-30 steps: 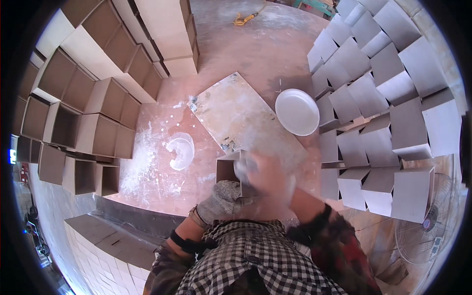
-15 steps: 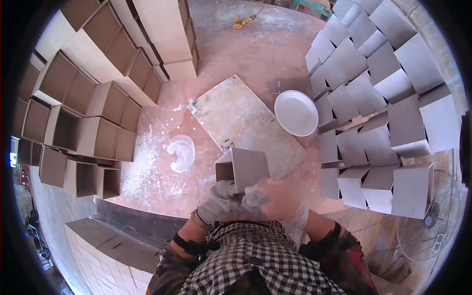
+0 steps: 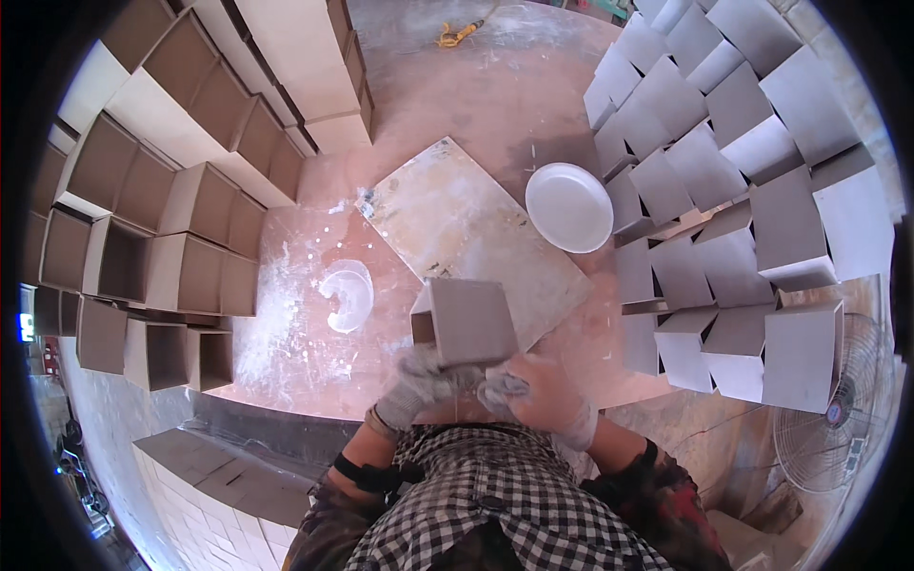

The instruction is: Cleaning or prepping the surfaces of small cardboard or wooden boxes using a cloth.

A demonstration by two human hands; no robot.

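A grey-brown cardboard box [image 3: 473, 321], its dark open end to the left, stands above the near corner of a worn, pale board [image 3: 457, 214]. Below it, my left hand [image 3: 416, 388], in a grey knit glove, is closed at the box's lower left edge and holds it. My right hand [image 3: 543, 395] is by the box's lower right corner, fingers curled around something greyish-white, perhaps a cloth or a glove part; I cannot make out which. A whitish cuff shows at that wrist.
Open cardboard boxes [image 3: 205, 271] are stacked at the left; stacked grey boxes [image 3: 738, 338] rise at the right. A round white dish [image 3: 569, 207] sits beside the board. A clear crescent-shaped piece [image 3: 347, 297], a yellow tool [image 3: 457, 36] and a wire fan [image 3: 828, 414] are around.
The box has turned so that its broad side shows more and its open end less. My right hand, blurred before, is now clearer at the box's lower right corner.
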